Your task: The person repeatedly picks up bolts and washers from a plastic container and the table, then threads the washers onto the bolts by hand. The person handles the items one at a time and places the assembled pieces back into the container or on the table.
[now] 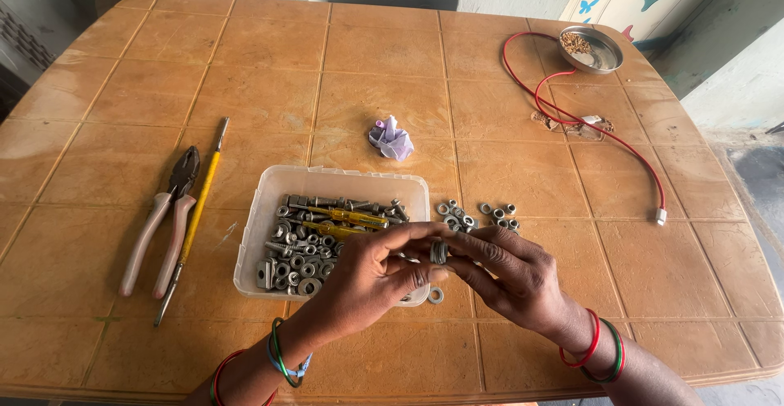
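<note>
Pliers [159,225] w/ pale pink handles are laid at the table's left, jaws pointing away. Just beside them, on their right, a long yellow-handled screwdriver [192,220] is set roughly parallel. A crumpled bit of purple-and-white paper [391,138] is seen near the table's centre, beyond the tub. At far right, a small round metal dish [592,49] w/ brownish bits inside is placed near the table edge. A red cable [572,116] is looped from beside the dish and trails twd the right side, ending in a white plug [661,216]. The table top [269,71] is moulded in a tan tile pattern.
</note>
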